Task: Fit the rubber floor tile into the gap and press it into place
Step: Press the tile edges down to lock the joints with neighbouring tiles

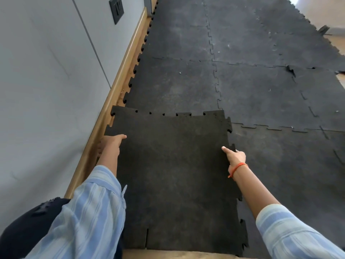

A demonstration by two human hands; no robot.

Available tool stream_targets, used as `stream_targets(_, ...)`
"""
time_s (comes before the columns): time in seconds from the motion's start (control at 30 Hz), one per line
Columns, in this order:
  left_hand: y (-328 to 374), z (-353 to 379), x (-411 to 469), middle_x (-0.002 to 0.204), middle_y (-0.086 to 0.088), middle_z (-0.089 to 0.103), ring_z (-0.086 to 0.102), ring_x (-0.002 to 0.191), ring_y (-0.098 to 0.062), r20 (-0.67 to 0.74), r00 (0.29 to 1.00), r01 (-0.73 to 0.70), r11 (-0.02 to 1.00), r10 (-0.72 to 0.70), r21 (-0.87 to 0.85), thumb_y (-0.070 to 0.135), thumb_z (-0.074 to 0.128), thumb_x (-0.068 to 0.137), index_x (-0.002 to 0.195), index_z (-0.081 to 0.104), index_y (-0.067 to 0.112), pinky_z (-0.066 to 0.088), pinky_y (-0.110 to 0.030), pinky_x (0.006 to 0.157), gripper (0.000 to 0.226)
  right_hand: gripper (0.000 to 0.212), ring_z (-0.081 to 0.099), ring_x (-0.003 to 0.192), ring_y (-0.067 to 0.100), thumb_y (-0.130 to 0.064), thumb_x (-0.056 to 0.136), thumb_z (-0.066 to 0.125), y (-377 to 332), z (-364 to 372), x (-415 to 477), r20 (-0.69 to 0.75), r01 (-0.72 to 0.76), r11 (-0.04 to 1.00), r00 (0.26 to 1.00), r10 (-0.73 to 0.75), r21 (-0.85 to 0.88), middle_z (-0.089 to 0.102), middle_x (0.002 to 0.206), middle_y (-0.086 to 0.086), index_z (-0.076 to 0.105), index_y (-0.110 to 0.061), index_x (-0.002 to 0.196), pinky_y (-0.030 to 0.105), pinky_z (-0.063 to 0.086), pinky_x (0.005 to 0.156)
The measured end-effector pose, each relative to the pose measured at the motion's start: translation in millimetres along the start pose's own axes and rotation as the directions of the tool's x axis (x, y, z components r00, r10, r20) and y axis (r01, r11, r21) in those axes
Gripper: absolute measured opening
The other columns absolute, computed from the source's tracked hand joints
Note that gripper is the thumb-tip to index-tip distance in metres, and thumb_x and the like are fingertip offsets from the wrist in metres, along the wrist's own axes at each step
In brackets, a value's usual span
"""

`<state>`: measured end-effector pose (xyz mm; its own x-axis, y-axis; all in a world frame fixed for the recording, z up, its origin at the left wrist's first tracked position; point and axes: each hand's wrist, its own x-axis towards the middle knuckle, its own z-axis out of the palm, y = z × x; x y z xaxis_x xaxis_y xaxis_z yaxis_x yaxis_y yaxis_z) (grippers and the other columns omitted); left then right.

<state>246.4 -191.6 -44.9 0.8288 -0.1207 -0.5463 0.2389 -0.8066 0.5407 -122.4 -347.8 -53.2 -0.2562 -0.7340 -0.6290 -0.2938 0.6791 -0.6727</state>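
Observation:
A dark rubber floor tile (173, 165) with puzzle-shaped edges is held low over the floor near the wall. Its far edge overlaps the laid tiles (177, 81) beyond it, and its right edge lies over the neighbouring laid tile (280, 165). My left hand (110, 144) grips the tile's left edge by the skirting, thumb on top and fingers underneath. My right hand (235, 156) grips the right edge, thumb on top; an orange thread circles that wrist. Whatever lies under the tile is hidden.
A grey wall with a wooden skirting board (119, 86) runs along the left, with a dark wall plate (116, 8) high up. Interlocked rubber tiles cover the floor ahead and to the right. One seam is lifted (290, 69). Bare tan floor (177, 255) shows at the bottom.

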Motion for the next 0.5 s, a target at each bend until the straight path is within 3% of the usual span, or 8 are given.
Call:
stream_targets(0.1,2,9,-4,0.147,-0.013,0.038,0.042,0.13,-0.035,0.15,0.988,0.016,0.999,-0.023,0.05,0.052,0.073,0.075,0.145,0.032,0.01,0.041,-0.047,0.104,0.092,0.062,0.03,0.136,0.036,-0.036,0.082,0.071,0,1,-13,-0.072,0.056,0.902,0.993,-0.095,-0.427,0.04,0.145,0.017,0.05,-0.011,0.134,0.046,0.032,0.112)
stream_targets(0.2,7,26,-20,0.16,-0.015,0.0,0.017,0.143,-0.039,0.243,0.97,-0.053,0.957,-0.019,0.286,0.06,0.07,0.073,0.152,0.012,0.014,0.026,-0.051,0.111,0.108,0.041,0.028,0.133,0.037,-0.032,0.087,0.063,6,11,-35,-0.063,0.162,0.711,0.958,-0.279,-0.684,0.037,0.14,0.016,0.059,-0.011,0.123,0.048,0.037,0.105)
stream_targets(0.27,7,38,-28,0.159,-0.017,-0.015,0.001,0.146,-0.039,0.297,0.953,-0.186,0.879,0.054,0.438,0.063,0.064,0.077,0.154,0.004,0.012,0.013,-0.054,0.117,0.111,0.052,0.025,0.135,0.037,-0.039,0.086,0.063,9,19,-48,0.051,0.248,0.598,0.944,-0.327,-0.762,0.032,0.144,0.017,0.054,-0.009,0.127,0.05,0.037,0.105)
stream_targets(0.4,12,58,-31,0.158,-0.013,-0.023,-0.015,0.146,-0.034,0.503,0.833,-0.503,0.697,0.231,0.512,0.065,0.058,0.081,0.154,-0.003,0.018,0.001,-0.059,0.115,0.106,0.097,0.003,0.147,0.035,-0.055,0.08,0.065,23,30,-54,0.297,0.384,0.332,0.912,-0.284,-0.862,0.0,0.16,0.018,0.013,-0.015,0.152,0.051,0.025,0.114)
stream_targets(0.5,13,76,-41,0.158,-0.01,-0.026,-0.017,0.145,-0.033,0.586,0.757,-0.638,0.524,0.289,0.564,0.067,0.06,0.078,0.153,-0.008,0.024,0.003,-0.059,0.115,0.111,0.098,-0.007,0.148,0.037,-0.054,0.083,0.063,29,35,-54,0.323,0.392,0.289,0.91,-0.259,-0.873,-0.011,0.159,0.02,0.004,-0.016,0.153,0.056,0.019,0.117)
